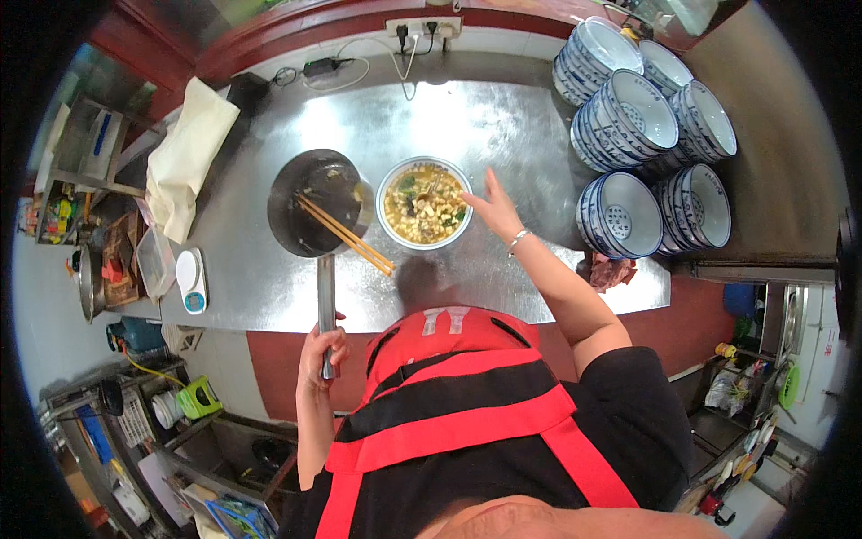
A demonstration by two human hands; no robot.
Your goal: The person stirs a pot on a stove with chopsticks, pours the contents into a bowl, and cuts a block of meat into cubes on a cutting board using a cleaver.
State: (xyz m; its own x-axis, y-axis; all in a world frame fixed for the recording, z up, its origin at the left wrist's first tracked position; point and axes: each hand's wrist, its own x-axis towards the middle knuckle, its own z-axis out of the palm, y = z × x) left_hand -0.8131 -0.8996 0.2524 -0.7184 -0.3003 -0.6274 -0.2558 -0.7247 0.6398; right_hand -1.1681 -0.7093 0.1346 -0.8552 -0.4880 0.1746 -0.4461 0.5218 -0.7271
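My left hand [323, 354] grips the metal handle of a dark saucepan [316, 202] on the steel worktop [249, 290]. A pair of wooden chopsticks [350, 239] leans in the pan, their ends sticking out over its rim. To the right of the pan stands a blue-and-white bowl [425, 202] full of soup with white pieces and greens; a spoon [425, 197] appears to lie in it. Beside the bowl's right rim is my right hand [497, 209], fingers apart and nothing held; whether its thumb touches the rim I cannot tell.
Stacks of patterned bowls [619, 215] stand at the right, near a crumpled reddish bag or cloth [611, 271]. A kitchen scale [192, 279], a clear plastic container [156, 263] and a cream cloth [185, 162] are at the left. Cables [407, 74] hang from the socket strip [424, 27] behind.
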